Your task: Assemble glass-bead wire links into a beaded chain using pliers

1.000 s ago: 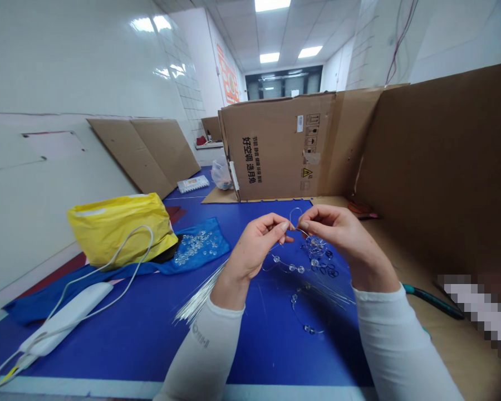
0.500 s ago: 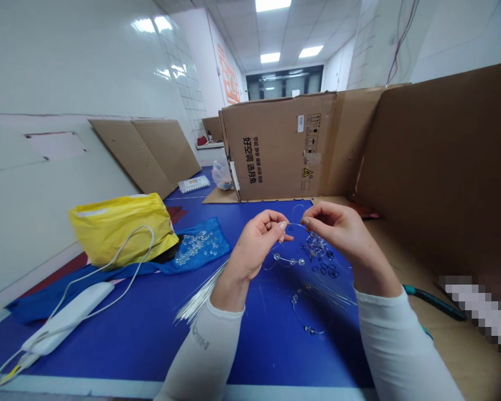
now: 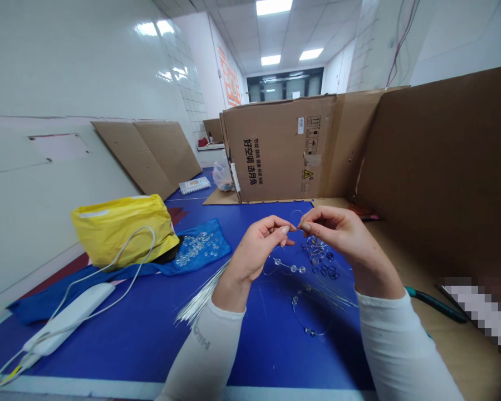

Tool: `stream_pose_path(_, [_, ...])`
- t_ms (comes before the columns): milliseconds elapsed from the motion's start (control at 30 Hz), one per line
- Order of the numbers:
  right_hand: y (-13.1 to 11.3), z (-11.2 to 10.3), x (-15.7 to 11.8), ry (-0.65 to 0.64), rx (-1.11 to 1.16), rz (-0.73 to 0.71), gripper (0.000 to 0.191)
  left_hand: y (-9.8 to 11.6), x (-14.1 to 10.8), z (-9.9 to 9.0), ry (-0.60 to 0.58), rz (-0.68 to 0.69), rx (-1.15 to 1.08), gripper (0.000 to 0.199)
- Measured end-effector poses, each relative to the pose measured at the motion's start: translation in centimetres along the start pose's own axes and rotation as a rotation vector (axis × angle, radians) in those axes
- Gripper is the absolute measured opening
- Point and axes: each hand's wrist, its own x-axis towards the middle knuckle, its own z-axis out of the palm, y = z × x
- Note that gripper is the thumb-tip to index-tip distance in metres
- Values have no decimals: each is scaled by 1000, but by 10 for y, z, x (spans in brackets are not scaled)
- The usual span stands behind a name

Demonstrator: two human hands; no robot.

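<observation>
My left hand [image 3: 261, 248] and my right hand [image 3: 334, 234] are raised over the blue table top, fingertips nearly meeting. Each pinches a thin clear wire [image 3: 296, 223], which forms a faint loop above them. Below hangs a strand of clear beads on wire [image 3: 287, 266], and right of it lies a tangled cluster of crystal beads [image 3: 315, 249]. Another beaded wire loop [image 3: 304, 317] lies on the table under my right forearm's inner side. A bundle of straight silver wires [image 3: 200, 295] fans out beneath my left wrist.
A blue cloth [image 3: 200, 248] holds loose clear beads beside a yellow plastic bag [image 3: 121, 231]. A white corded device [image 3: 69, 317] lies at left. Teal-handled pliers [image 3: 436, 305] rest on cardboard at right. A cardboard box [image 3: 275, 147] stands ahead.
My hands have drawn closer together, their fingertips now almost meeting on the wire. The beaded strand hangs slightly differently, and the view has shifted a little.
</observation>
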Motion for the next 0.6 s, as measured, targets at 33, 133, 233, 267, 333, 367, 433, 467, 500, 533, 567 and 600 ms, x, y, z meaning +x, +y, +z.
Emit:
stream_pose_path(33, [1,0,0,-7,6,12,20,0,0,0,3,-2,2,16])
stream_pose_path(133, [1,-2,0,-59,10,34,21,-1,0,1,26,-7,37,15])
stream_pose_path(233, [-2,-1,0,-60,-9,34,20,-1,1,2,49,-22,72,13])
stream_pose_path(267, [-3,0,0,-43,-13,27,20,-1,1,2,53,-25,82,13])
stream_pose_path(333, [-4,3,0,-10,-7,3,19,0,1,1,46,-35,103,13])
stream_pose_path(367, [-5,5,1,5,2,-13,18,0,1,1,40,-40,107,13])
stream_pose_path(433, [-4,9,2,37,26,-31,16,0,0,1,28,-49,99,13])
stream_pose_path(467, [-3,11,2,54,41,-30,16,0,0,1,26,-52,90,13])
stream_pose_path(500, [-2,12,3,73,60,-25,17,0,0,1,24,-51,81,13])
stream_pose_path(533, [-1,13,4,90,81,-13,17,0,0,2,23,-49,78,14])
stream_pose_path(567, [0,14,4,102,101,2,18,0,0,2,20,-47,79,14])
stream_pose_path(600, [1,14,4,110,119,17,19,0,0,2,19,-45,83,15])
